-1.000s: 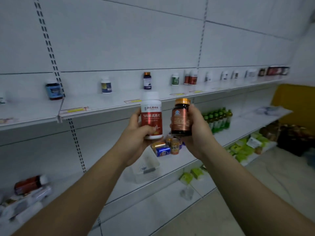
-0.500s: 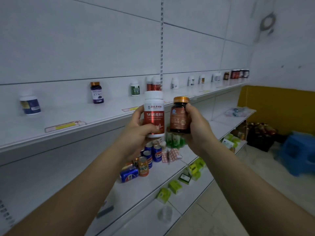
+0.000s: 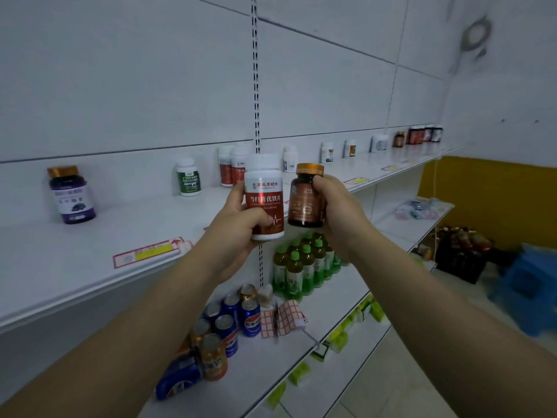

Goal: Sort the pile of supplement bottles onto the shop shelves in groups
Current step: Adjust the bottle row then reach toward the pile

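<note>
1. Several supplement bottles are already standing in spaced groups along the upper shelf (image 3: 90,267), among them a red-labelled pair (image 3: 232,170). You are holding two more that are waiting to be placed.
2. Your left hand (image 3: 238,218) is gripping a white red-labelled bottle (image 3: 265,203) upright, fingers curled round it, in front of that matching pair.
3. Your right hand (image 3: 337,212) is gripping an amber gold-capped bottle (image 3: 306,200), fingers wrapped round its side, just beside the white one.

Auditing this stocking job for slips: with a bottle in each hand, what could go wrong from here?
The left hand grips the red-label bottle, the right hand the amber bottle: no free hand, setting one down may topple the red-label pair on the shelf. Far bottles look blurred, inviting missorting.
</note>
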{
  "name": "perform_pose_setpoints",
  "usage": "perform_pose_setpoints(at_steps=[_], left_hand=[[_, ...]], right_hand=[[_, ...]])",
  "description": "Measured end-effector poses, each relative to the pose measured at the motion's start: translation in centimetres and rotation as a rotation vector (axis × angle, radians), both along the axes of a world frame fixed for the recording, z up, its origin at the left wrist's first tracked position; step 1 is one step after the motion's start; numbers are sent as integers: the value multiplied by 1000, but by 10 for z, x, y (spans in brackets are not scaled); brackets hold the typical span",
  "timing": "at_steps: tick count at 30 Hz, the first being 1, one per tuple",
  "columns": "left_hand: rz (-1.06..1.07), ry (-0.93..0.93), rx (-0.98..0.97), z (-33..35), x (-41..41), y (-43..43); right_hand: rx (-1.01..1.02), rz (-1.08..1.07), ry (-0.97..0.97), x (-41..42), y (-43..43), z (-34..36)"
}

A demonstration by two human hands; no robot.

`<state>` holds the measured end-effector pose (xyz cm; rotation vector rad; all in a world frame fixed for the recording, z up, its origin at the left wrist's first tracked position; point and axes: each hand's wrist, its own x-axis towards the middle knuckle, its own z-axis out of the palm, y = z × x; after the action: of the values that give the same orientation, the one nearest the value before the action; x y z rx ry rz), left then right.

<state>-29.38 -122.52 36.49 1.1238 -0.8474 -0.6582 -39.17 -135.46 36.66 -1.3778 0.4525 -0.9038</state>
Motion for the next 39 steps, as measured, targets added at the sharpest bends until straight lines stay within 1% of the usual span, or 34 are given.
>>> perform_pose_setpoints(at_steps=[6,10,16,21,24,28,30,32,34,39], left_hand=[[121,47,3,7,-1,-63],[277,-43,11,7,-5,-110],[508,-236,227,10,2,-169],[582,-333,396,18,21,-197],[596,-435,456,19,40,-208],[652,-718,618,21,69,-218],[691,-810,654,22,81,-222],[762,-933,683,23,92,-225],[851,-1075,763,25,101,-226],[1025,-1200,913,26,123,-228]], right_hand=[[-4,103,5,14,-76,5],[-47,219,18,16,-127,10],[-131,355,66,20,-197,24],[-179,425,118,51,-232,28],[-230,440,186,80,-247,25],[-281,474,272,117,-267,18],[-339,490,320,133,-277,16],[-393,498,354,147,-288,13],[-422,527,378,160,-296,10],[-525,587,401,180,-307,9]])
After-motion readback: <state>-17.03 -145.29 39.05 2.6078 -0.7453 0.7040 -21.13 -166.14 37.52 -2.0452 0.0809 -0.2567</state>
